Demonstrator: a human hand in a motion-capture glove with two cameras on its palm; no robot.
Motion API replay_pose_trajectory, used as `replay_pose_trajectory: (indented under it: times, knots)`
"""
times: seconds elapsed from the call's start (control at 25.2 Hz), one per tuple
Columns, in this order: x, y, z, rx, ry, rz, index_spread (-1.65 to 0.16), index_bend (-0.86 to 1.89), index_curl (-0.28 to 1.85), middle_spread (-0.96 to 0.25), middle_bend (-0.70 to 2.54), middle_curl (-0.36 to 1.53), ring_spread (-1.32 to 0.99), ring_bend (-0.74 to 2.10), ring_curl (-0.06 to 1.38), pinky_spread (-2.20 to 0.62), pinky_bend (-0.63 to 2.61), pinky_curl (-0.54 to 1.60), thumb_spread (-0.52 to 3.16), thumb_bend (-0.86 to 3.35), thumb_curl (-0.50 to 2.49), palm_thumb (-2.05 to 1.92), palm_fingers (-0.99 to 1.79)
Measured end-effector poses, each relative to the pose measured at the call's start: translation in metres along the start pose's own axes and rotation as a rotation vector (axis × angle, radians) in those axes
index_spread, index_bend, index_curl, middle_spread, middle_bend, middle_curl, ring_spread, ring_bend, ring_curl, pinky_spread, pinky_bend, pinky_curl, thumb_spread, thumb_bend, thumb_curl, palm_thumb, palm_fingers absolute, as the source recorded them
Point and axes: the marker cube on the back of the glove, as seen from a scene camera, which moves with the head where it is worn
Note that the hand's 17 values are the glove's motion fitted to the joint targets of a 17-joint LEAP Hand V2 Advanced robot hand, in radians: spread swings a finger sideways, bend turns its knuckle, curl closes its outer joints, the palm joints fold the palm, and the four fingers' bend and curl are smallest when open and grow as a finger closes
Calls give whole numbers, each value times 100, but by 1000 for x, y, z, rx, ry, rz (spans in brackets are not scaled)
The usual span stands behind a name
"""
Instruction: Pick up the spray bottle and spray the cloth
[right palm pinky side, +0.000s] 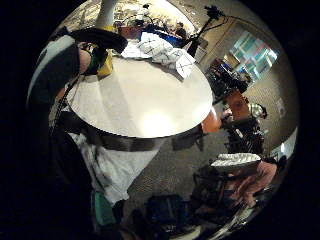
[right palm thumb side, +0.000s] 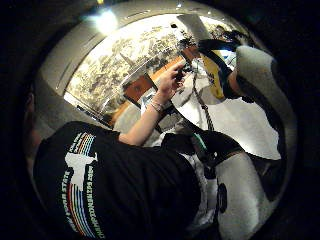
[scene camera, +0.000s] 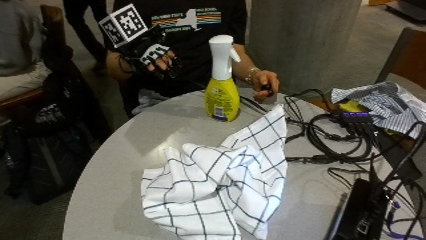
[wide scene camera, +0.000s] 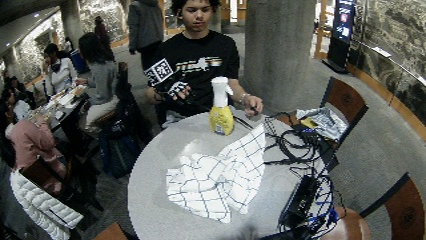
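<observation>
A yellow spray bottle (scene camera: 221, 95) with a white trigger head stands upright on the round grey table (scene camera: 126, 165), near the far edge. In front of it lies a crumpled white cloth (scene camera: 219, 187) with a dark grid pattern. My gloved right hand (scene camera: 154, 57) hovers in the air to the left of the bottle, above the table's edge, fingers loosely curled and holding nothing. The bottle (right palm pinky side: 106, 62) and cloth (right palm pinky side: 162, 50) also show in the little finger side palm view. The bare left hand (scene camera: 265, 82) rests at the table's edge right of the bottle, holding a small dark object.
Black cables (scene camera: 326, 135) and a black device (scene camera: 359, 210) crowd the table's right side. A striped cloth (scene camera: 383, 102) lies at the far right. A dark bag (scene camera: 53, 145) sits on the floor left of the table, and a wide pillar (scene camera: 303, 35) stands behind.
</observation>
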Motion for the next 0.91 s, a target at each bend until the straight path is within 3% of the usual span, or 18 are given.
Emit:
replay_pose_trajectory:
  times: [0.28,0.64,0.91]
  knots:
    - [6,0,7,3,-20,16,-22,22,20,-4,41,21,-7,37,20,6,30,17,66,35,17,64,106]
    - [11,-2,9,16,-34,37,-26,16,27,-5,38,28,-8,33,25,7,26,23,86,28,22,69,105]
    - [19,-2,14,58,-231,118,-28,11,28,-5,34,31,-8,33,28,7,26,26,92,21,24,71,102]
